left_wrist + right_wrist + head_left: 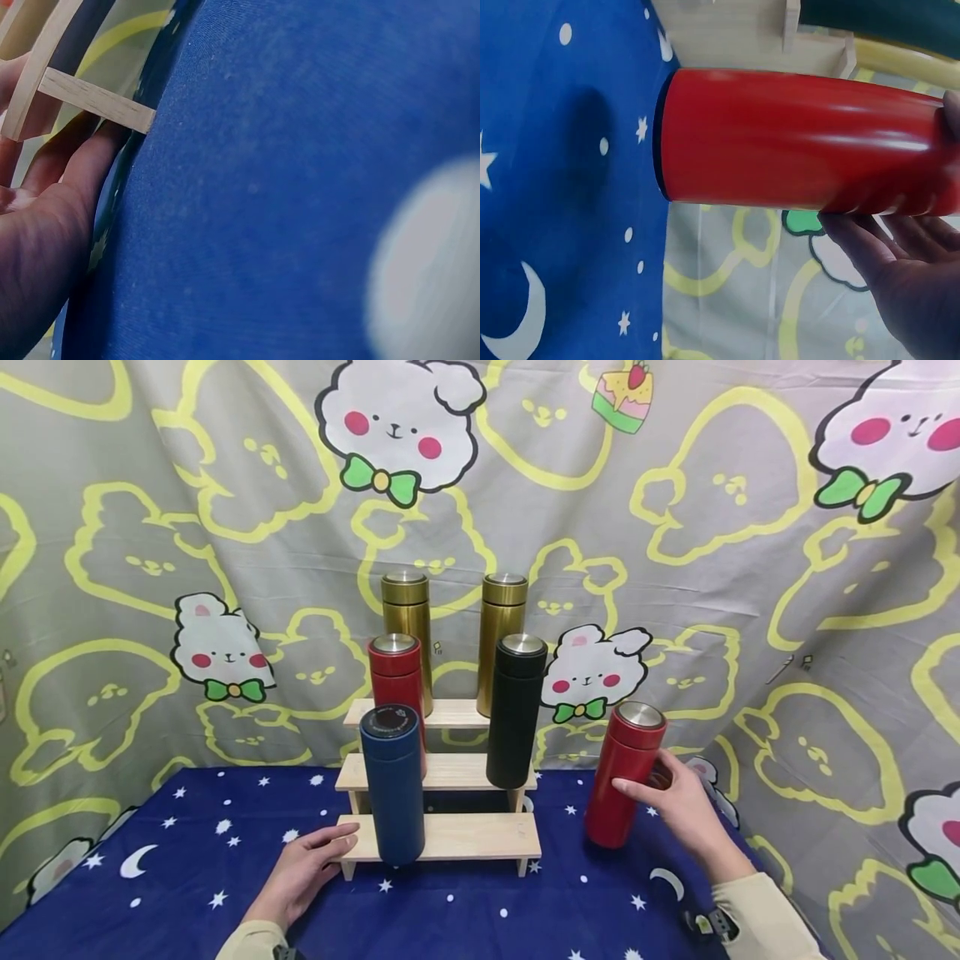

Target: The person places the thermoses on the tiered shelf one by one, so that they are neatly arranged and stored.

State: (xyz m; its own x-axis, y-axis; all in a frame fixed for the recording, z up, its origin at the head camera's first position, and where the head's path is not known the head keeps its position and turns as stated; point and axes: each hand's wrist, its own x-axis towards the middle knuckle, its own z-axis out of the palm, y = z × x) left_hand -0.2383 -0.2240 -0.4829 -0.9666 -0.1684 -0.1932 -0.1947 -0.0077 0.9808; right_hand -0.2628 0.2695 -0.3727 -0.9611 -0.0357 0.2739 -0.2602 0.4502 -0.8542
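Observation:
My right hand (684, 795) grips a red thermos flask (621, 777) with a steel-topped lid, right of the tiered wooden stand (480, 837). The flask tilts a little, and in the right wrist view its dark base (662, 135) hangs over the cloth, which bears a shadow. My left hand (309, 865) holds the left end of the stand's lowest step, fingers about the board and close to its leg (97, 101). On that step, at the left, stands a blue flask (395, 793). The middle step carries another red flask (396, 672) and a black flask (516, 714).
Two gold flasks (405, 618) (502, 618) stand on the top step at the back. A dark blue cloth (247, 868) with stars and moons covers the table. Behind and beside it hangs a grey curtain (300, 568) with cartoon animals.

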